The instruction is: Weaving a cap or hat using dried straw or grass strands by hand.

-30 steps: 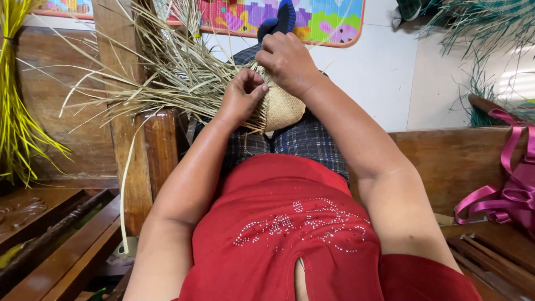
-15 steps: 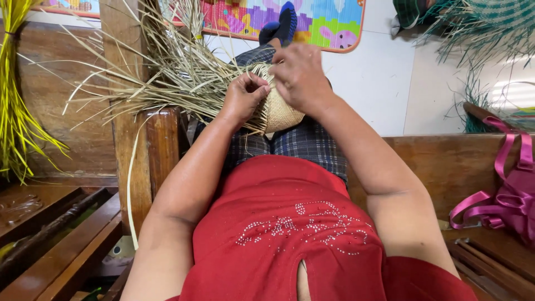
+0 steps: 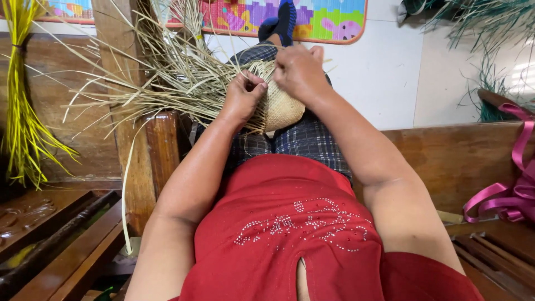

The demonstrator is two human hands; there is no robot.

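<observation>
A partly woven straw piece (image 3: 281,106), pale tan and rounded, rests on my knees over plaid trousers (image 3: 301,142). Many loose dry straw strands (image 3: 167,83) fan out from it to the left. My left hand (image 3: 243,95) pinches strands at the woven edge. My right hand (image 3: 298,69) grips the top of the woven piece, fingers curled over it. Both hands are close together, almost touching. My feet in dark blue socks (image 3: 281,19) point away at the top.
A wooden bench back (image 3: 462,161) runs to the right, with pink ribbon (image 3: 510,189) on it. A wooden post (image 3: 139,161) stands left. Yellow dyed straw (image 3: 25,111) hangs far left, green straw (image 3: 479,28) top right. A colourful mat (image 3: 334,17) lies on the white floor.
My right hand has shifted slightly along the top of the woven piece, and my left hand keeps working strands at its edge. The view has tilted a little.
</observation>
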